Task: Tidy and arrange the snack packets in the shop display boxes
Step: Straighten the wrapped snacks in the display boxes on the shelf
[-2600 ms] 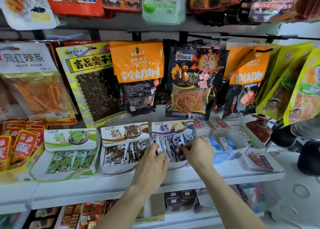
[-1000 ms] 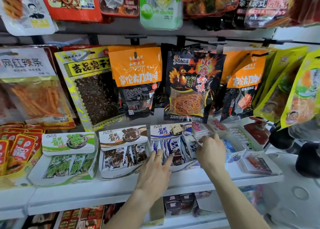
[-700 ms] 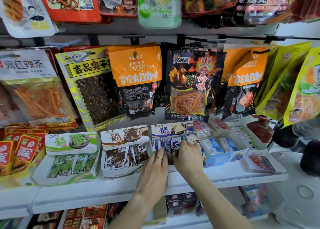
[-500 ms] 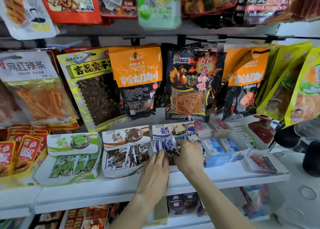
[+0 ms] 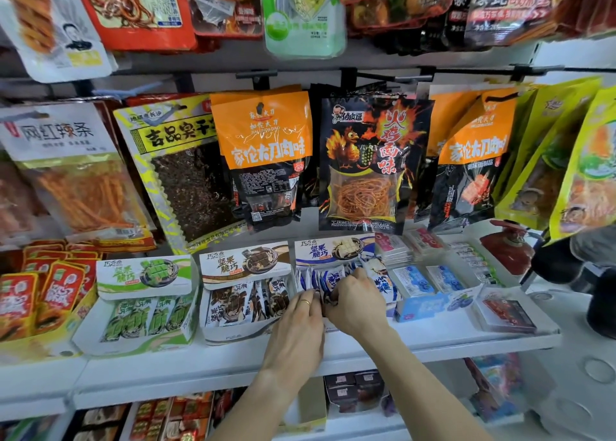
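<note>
Head view: the blue packets (image 5: 328, 279) stand in the blue box (image 5: 330, 252) on the shelf (image 5: 433, 340). Both hands, left (image 5: 301, 320) and right (image 5: 355, 305), pinch packets at the front. Best to push them upright gently, in a neat row.

Glossy blue-and-white plastic snack packets (image 5: 328, 279) crinkled under the hands (image 5: 328, 310), inside a matt printed white cardboard display box (image 5: 328, 250); beneath them ran a smooth white painted metal shelf (image 5: 433, 344).

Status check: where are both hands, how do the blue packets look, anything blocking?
Left hand and right hand both at blue display box, fingers in among blue packets. Packets upright, uneven. Nothing in the way.
</note>
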A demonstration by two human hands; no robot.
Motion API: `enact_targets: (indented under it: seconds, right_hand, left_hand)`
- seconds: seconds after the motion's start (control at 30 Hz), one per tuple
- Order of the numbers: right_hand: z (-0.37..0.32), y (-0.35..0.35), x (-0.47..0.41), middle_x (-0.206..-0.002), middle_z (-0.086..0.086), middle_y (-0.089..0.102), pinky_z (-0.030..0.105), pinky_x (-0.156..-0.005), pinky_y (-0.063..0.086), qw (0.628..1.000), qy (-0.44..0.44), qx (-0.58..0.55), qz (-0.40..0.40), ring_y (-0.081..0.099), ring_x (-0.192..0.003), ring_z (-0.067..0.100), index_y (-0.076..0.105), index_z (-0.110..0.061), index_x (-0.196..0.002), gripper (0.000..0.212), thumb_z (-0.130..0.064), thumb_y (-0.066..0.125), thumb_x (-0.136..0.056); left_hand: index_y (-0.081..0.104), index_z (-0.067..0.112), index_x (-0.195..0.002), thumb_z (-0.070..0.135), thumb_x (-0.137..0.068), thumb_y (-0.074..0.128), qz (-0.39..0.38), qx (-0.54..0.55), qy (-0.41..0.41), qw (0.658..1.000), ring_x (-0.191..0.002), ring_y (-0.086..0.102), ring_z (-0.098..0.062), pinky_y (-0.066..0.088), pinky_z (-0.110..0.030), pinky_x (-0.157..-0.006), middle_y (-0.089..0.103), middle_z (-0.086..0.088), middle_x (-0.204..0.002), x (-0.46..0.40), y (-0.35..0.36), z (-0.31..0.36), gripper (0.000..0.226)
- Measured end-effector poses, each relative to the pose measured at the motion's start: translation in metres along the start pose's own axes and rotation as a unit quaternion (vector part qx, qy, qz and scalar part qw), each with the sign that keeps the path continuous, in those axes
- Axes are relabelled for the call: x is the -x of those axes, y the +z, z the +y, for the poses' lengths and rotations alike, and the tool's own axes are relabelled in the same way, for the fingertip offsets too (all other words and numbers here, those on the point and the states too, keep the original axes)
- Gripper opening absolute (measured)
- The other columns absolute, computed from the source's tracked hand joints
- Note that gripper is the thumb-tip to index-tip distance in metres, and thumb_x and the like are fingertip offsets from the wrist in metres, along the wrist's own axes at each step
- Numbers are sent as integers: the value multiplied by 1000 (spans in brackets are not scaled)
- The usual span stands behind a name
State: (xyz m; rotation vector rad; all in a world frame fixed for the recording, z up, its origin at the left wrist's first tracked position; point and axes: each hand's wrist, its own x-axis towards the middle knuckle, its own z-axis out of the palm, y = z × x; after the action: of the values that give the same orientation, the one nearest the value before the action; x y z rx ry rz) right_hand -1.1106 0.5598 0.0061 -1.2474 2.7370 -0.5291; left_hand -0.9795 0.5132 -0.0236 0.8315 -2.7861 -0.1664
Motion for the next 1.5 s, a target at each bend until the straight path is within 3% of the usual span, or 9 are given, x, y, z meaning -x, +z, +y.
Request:
enact_targets:
  seconds: [0.13, 0.3, 0.53, 0.7, 0.87, 0.97, 1.1, 1.37, 1.5]
  right_hand:
    - [-9, 0, -3, -110, 12, 56, 32, -81, 49, 999, 41, -15, 8, 59, -105, 31, 70, -11, -91, 37, -48, 65, -84]
    - [-2, -11, 0, -52, 4, 49, 29, -51, 39, 981, 107, -157, 48, 49, -53, 27, 49, -13, -54, 36, -33, 58, -83]
    - [9, -29, 5, -71, 8, 60, 33, -59, 35, 964, 110, -219, 98, 54, -67, 30, 56, -7, -81, 24, -17, 44, -98]
    - [36, -45, 3, -68, 12, 65, 31, -55, 39, 962, 160, -173, 136, 58, -64, 31, 62, -5, -76, 27, -19, 51, -95]
    - [27, -31, 11, -69, 7, 68, 33, -56, 44, 965, 137, -138, 174, 63, -69, 32, 64, -14, -76, 24, -28, 56, -94]
    - [16, -17, 19, -69, 7, 64, 31, -51, 31, 973, 56, -17, 221, 60, -68, 33, 60, -12, -74, 20, -24, 63, -90]
    - [12, 10, 24, -73, 7, 60, 34, -52, 42, 980, 3, 97, 175, 56, -70, 33, 71, -17, -66, 14, -26, 79, -73]
    - [16, 7, 30, -79, 7, 60, 38, -60, 45, 985, -21, 58, 160, 57, -74, 36, 72, -18, -78, 4, -16, 69, -78]
    - [39, -27, 20, -97, 10, 69, 40, -72, 51, 976, 41, 16, 212, 59, -92, 35, 70, -14, -109, 26, -22, 72, -84]
  left_hand:
    - [43, 6, -147, 14, -92, 60, 5, 10, 3, 1000, -140, 39, -20, 53, -34, -102, 40, -5, -148, 1, -3, 0, 58]
    - [44, 4, -146, 12, -88, 65, 11, 7, 9, 1000, -141, 40, -21, 50, -32, -105, 41, -5, -148, 3, -3, -1, 62]
    - [35, 20, -150, 12, -84, 66, 23, 10, 25, 999, -135, 44, -26, 53, -36, -99, 41, -6, -147, 6, -15, 6, 73]
    - [36, 20, -153, 6, -80, 65, 32, -68, 120, 990, -151, 23, -32, 24, -48, -122, 26, -11, -164, 0, -8, 10, 80]
    - [61, 6, -131, 7, -68, 74, 21, -60, 79, 995, -134, 50, -30, 43, -40, -112, 59, -11, -135, 4, -3, 11, 64]
    - [68, 7, -121, 8, -62, 76, 30, -42, 57, 997, -128, 55, -27, 50, -35, -104, 61, -10, -128, 3, -5, 14, 59]
    - [69, 10, -117, 14, -64, 74, 37, -17, 48, 998, -127, 55, -25, 49, -33, -105, 61, -7, -126, 3, -5, 15, 54]
    - [39, 14, -149, 16, -82, 59, 42, -3, 56, 998, -143, 37, -27, 27, -34, -123, 46, -6, -143, 2, -7, 17, 70]
    - [26, 23, -153, 6, -81, 61, 47, 3, 68, 997, -150, 22, -30, 12, -39, -124, 32, -10, -157, -1, -14, 22, 81]
